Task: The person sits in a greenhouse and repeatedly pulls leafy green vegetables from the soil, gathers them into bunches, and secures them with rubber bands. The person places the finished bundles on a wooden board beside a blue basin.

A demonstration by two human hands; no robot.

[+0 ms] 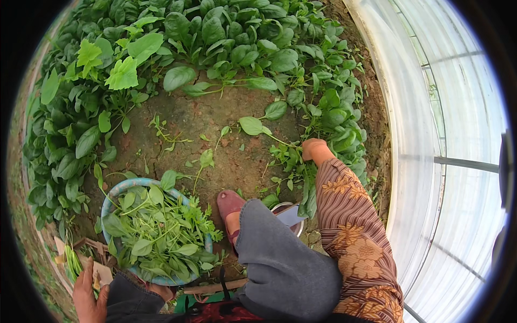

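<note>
My right hand point(317, 150) is closed on spinach stems at the edge of the bed on the right; one long stem with broad leaves point(252, 126) sticks out to its left. My left hand point(89, 294) is low at the left, thumb apart from the fingers, beside a bundle of thin green stems point(72, 258) and a piece of cardboard point(103, 272). Whether it grips anything is unclear. Between my feet stands a worn blue tub point(117, 188), heaped with loose spinach leaves point(161, 230) and some feathery-leaved greens point(200, 220).
Dense spinach plants point(226, 32) curve around a patch of bare soil point(181, 113) strewn with loose leaves. Paler lobed leaves point(123, 74) rise at upper left. A phone point(290, 216) rests on a round container point(299, 230) by my knee. Plastic greenhouse sheeting point(416, 194) walls the right side.
</note>
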